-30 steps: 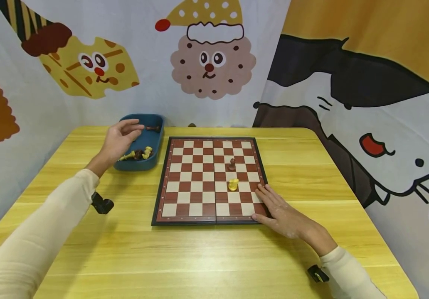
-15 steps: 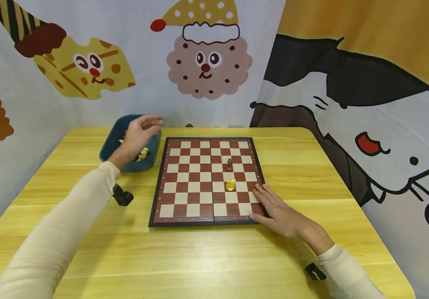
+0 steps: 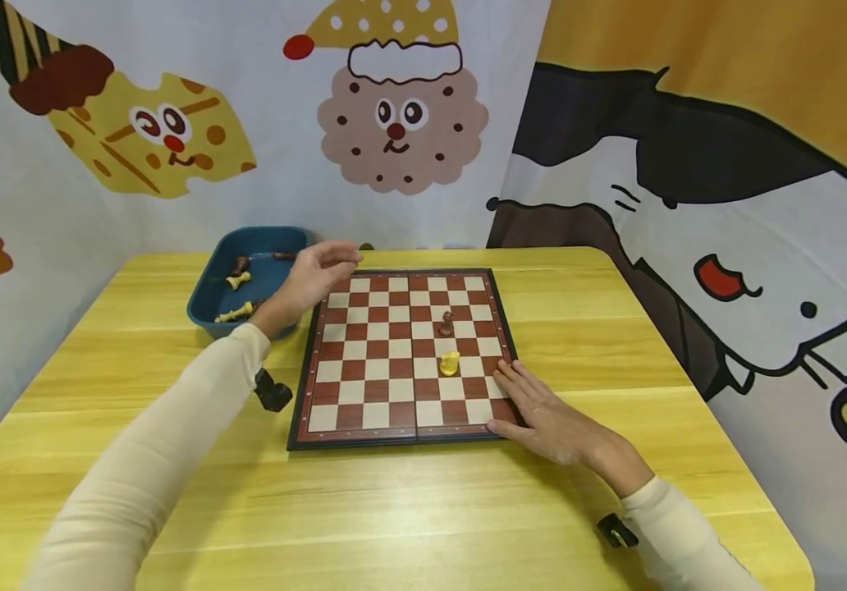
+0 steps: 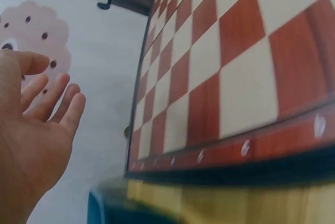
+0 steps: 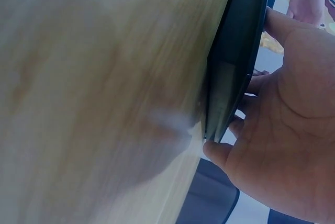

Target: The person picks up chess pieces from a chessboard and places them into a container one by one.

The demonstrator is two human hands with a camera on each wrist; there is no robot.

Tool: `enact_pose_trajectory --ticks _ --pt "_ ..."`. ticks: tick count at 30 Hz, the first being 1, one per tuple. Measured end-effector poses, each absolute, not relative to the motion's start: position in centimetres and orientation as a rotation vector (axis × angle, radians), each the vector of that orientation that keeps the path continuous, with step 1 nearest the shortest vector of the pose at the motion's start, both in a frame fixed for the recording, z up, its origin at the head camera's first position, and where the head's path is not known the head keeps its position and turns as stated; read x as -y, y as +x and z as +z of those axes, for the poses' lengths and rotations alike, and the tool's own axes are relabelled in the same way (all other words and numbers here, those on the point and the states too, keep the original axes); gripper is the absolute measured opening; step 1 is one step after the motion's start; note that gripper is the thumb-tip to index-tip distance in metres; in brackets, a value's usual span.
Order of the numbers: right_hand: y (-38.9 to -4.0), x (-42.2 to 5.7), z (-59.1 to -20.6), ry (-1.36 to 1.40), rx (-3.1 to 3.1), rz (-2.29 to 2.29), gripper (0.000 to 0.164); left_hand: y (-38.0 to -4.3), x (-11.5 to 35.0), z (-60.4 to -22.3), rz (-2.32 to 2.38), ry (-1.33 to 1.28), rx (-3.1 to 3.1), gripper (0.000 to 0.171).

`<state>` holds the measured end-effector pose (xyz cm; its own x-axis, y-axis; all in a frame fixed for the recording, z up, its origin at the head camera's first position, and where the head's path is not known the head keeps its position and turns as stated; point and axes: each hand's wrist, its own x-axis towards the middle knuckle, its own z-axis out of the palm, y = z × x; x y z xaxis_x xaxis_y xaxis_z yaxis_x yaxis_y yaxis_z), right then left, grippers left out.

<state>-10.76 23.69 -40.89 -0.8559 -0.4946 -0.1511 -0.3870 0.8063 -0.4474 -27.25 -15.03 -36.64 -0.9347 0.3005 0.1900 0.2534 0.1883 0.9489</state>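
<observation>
A red and cream chessboard (image 3: 367, 348) with a black edge lies on the table. On its right half stand a yellow chess piece (image 3: 449, 364) and a dark brown chess piece (image 3: 446, 323). My left hand (image 3: 311, 281) hovers over the gap between the blue bin and the board's far left corner. Its fingers are loosely bent, and in the left wrist view the palm (image 4: 39, 140) shows with nothing in it. At the board's near right corner, my right hand (image 3: 547, 417) rests its spread fingers on the edge; the right wrist view shows the fingertips along the black side (image 5: 230, 72).
The blue bin (image 3: 204, 287) stands left of the board, holding several yellow and brown chess pieces, among them a yellow one (image 3: 239, 281). Behind the wooden table (image 3: 364, 517) hangs a cloth (image 3: 268, 49) printed with cartoon figures.
My left hand has moved right, from over the blue bin to beside the board's far left corner, uncovering pieces in the bin. My right hand stays on the board's edge. The head view shifted slightly.
</observation>
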Motion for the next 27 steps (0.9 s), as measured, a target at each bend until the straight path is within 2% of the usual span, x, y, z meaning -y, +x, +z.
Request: enact_pose_trajectory --ticks 20,27 --pt "-10.6 -23.8 -40.6 -0.692 -2.726 -0.616 0.085 -25.9 5.2 -40.0 1.546 0.662 -2.293 0.049" --pt "-10.5 -23.6 -40.7 -0.682 -2.714 -0.635 0.083 -25.5 3.6 -40.8 1.526 0.658 -2.308 0.040"
